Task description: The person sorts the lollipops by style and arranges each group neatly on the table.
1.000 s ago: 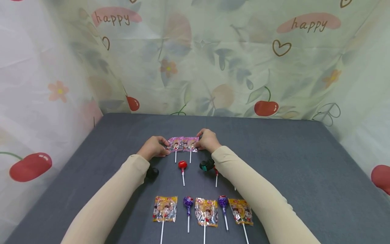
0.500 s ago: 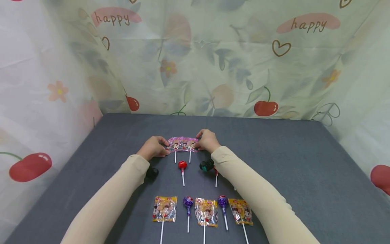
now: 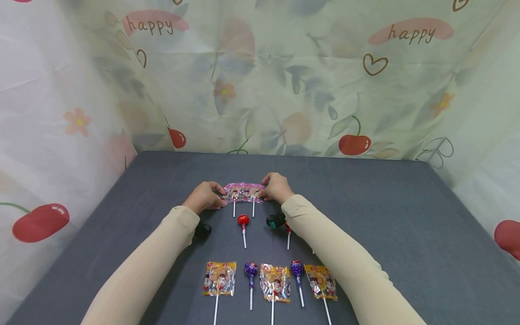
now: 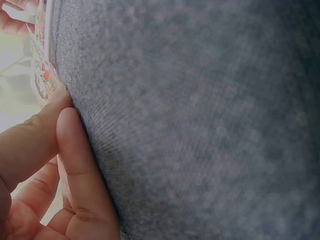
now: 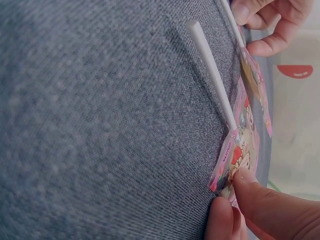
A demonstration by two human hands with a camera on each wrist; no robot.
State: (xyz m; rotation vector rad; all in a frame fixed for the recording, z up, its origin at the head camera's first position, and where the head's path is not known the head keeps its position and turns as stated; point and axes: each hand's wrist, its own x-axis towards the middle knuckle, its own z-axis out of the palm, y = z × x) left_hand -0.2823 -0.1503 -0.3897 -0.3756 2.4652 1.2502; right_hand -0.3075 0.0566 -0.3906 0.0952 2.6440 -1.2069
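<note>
Two lollipops in flat pink wrappers lie side by side at the far middle of the table, their white sticks pointing toward me. My left hand [image 3: 204,197] pinches the outer edge of the left pink lollipop [image 3: 234,190] between thumb and finger. On the other side, my right hand [image 3: 278,188] grips the right pink lollipop [image 3: 251,191] by its wrapper. The right wrist view shows the thumb pressed on that printed wrapper [image 5: 245,155]. The two wrappers meet or overlap in the middle.
Closer in lies a red lollipop [image 3: 243,220]; another red lollipop [image 3: 289,229] is partly hidden by the right wrist camera [image 3: 276,220]. A front row alternates yellow-wrapped lollipops [image 3: 220,278] with purple lollipops [image 3: 251,269] on the grey tabletop [image 3: 378,216]. A printed curtain [image 3: 268,81] hangs behind.
</note>
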